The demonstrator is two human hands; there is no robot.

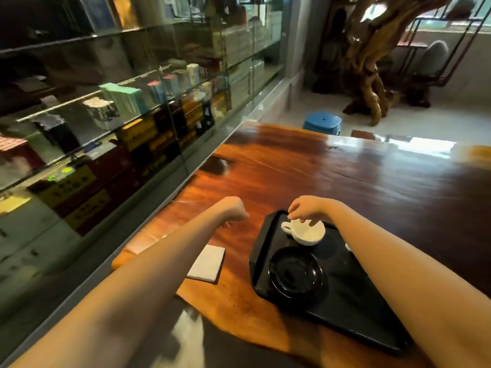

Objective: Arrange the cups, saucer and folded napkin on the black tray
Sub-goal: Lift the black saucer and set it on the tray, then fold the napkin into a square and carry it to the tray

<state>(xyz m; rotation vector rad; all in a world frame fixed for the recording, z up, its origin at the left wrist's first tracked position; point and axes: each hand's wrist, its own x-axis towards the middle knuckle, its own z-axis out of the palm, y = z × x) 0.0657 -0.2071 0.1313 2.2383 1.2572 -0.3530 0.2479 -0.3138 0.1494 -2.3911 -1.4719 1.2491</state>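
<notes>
The right hand (305, 208) is pinching the far rim of one white cup (308, 232), which is sitting near the far edge of the black tray (353, 296). Nearer than the hand, one black saucer (295, 274) is lying on the tray. The left hand (236, 208) is curled shut, empty, hovering over bare wooden table (292, 168); one folded napkin (208, 262) is lying nearer, off the tray.

the right hand (305, 208) pinches the far rim of a white cup (308, 232) at the black tray's (353, 301) far left corner. a black saucer (295, 274) lies nearer. the left hand (235, 208), curled, hovers over the wooden table (345, 176); a folded white napkin (208, 262) lies left of the tray.
</notes>
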